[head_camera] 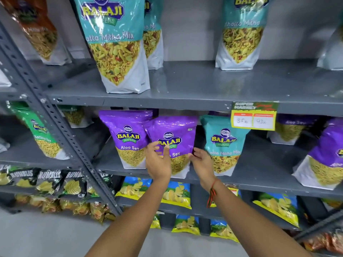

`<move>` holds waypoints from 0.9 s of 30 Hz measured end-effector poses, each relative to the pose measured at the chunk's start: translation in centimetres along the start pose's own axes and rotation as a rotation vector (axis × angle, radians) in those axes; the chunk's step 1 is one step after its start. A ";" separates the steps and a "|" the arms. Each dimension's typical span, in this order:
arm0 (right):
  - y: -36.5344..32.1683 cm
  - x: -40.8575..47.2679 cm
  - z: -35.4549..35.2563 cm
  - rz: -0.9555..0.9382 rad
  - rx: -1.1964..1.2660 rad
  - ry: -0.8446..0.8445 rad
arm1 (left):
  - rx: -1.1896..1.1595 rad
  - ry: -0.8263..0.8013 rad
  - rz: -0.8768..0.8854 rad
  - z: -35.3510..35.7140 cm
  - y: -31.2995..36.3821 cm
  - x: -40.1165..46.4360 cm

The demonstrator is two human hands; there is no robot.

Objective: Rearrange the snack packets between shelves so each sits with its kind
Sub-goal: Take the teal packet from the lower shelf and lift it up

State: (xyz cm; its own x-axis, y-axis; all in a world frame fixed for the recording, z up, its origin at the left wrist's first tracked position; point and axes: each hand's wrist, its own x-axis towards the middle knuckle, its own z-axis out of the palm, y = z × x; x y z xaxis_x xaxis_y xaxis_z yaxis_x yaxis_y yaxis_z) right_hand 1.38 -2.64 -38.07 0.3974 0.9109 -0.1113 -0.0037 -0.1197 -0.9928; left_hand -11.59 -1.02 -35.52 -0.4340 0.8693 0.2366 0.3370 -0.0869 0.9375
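On the middle shelf (259,175) a purple Aloo Sev packet (172,130) stands upright, overlapping another purple Aloo Sev packet (128,134) to its left. My left hand (157,162) is spread in front of its lower left, fingers apart. My right hand (201,164) is at its lower right edge, fingertips just touching it. A teal Khatta Mitha Mix packet (222,143) stands right beside my right hand on the same shelf. More teal Khatta Mitha Mix packets (115,43) (243,30) stand on the upper shelf (194,86).
More purple Aloo Sev packets (326,151) stand at the right. A price tag (254,115) hangs from the upper shelf edge. A green sev packet (40,134) sits left of the slanted metal upright (61,127). Blue-and-yellow chip packets (176,193) and black Rumbles packets (48,182) fill the lower shelves.
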 end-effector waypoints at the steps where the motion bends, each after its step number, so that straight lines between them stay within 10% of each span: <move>1: -0.2 -0.7 -0.9 -0.003 0.000 0.039 | -0.008 -0.019 0.036 0.5 0.6 -0.9; 9: -0.9 -0.9 -10.5 -0.110 -0.011 0.537 | 0.168 -0.425 0.190 7.0 3.6 -6.6; 17: 0.5 6.0 -15.1 0.025 -0.059 0.134 | 0.218 -0.370 0.145 13.0 0.9 -5.6; 27: 2.0 5.1 -16.1 -0.196 -0.127 0.249 | 0.173 -0.268 0.234 12.2 0.9 -7.3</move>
State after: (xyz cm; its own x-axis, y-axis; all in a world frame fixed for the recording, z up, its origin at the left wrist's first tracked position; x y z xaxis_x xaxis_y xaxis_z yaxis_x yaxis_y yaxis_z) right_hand 18.12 -4.59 -39.87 0.5910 0.7991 0.1105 0.2030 -0.0147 -0.9791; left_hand 2.06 -1.51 -39.49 -0.1028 0.9340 0.3422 0.5463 -0.2345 0.8041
